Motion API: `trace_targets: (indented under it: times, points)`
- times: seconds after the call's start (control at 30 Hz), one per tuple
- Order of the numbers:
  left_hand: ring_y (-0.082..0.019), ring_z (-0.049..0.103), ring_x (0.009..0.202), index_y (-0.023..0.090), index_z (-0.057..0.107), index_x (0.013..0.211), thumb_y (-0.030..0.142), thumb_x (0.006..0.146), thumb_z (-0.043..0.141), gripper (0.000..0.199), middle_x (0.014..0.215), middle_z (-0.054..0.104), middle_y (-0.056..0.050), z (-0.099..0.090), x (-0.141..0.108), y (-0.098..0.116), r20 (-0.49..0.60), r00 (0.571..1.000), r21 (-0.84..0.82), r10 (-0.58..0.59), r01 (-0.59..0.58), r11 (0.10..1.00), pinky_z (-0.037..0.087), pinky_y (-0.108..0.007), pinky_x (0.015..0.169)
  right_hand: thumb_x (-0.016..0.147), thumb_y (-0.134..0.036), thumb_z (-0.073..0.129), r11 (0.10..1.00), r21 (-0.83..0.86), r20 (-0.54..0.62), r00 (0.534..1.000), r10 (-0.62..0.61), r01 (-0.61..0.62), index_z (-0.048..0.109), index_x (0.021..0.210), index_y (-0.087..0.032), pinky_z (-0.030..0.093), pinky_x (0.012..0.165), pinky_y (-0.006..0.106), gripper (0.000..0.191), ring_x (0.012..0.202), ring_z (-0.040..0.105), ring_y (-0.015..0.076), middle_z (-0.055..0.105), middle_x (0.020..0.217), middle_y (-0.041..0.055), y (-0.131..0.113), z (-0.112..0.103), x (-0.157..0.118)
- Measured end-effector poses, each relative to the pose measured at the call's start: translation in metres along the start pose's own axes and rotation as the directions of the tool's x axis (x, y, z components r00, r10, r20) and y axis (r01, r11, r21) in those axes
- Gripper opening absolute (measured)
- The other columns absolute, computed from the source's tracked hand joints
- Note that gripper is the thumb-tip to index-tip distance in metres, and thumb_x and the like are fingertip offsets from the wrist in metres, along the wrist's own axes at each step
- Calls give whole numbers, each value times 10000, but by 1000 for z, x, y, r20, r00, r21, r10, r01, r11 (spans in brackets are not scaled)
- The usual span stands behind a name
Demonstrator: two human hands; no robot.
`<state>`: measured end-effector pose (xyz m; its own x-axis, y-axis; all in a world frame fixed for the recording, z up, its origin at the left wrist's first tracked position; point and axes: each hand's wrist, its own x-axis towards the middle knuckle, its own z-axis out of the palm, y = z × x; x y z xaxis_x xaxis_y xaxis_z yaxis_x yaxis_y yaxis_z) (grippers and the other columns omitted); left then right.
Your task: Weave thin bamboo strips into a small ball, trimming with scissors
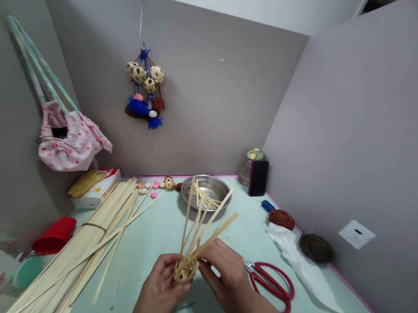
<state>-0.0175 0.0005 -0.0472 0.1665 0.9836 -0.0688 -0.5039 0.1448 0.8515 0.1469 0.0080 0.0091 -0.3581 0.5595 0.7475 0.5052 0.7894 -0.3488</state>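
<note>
A small woven ball of pale strips (185,270) is held above the table, its long loose strip ends fanning up and to the right. My left hand (162,281) cups it from the left, with thumb and fingers wrapped round its side. At its right edge, my right hand (226,274) is closed, the fingertips pinched on a strip by the weave. Behind the strips stands a metal bowl (224,188) with more short strips in it. Red-handled scissors (271,283) lie just right of my right hand.
Long flat strips (78,254) lie in a bundle on the left. A phone (258,178) leans on a jar (245,169) at the back right. White tissue (306,267) and yarn bundles (316,247) line the right edge. A red cup (55,236) lies far left.
</note>
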Motion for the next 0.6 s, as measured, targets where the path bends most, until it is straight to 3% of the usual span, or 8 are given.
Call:
trace_targets:
  times: [0.2,0.37,0.6]
  points:
    - [-195,686,852,203,682,903,262,618,895,361,863,752,-27,7,-7,10,18,1000,4,-5,5,1000,517,-282,798,953,-114,472,997,-25,18,997,73,-72,602,906,-180,433,621,264,154,686,559,161,658,762,39,-2,0,-1]
    - [-226,689,923,203,695,973,261,652,868,369,948,767,-61,11,-7,14,13,1000,22,-27,27,999,507,-306,864,942,-96,462,998,-21,-19,998,66,-66,594,896,-179,434,624,261,162,689,565,162,655,761,41,-3,-1,-1]
    - [-293,706,961,186,700,993,297,592,886,456,976,780,-101,9,-6,9,-19,999,27,-47,47,999,522,-369,889,936,-112,479,991,-31,-15,991,131,-132,597,886,-184,450,630,258,147,685,578,161,651,757,36,0,3,-3]
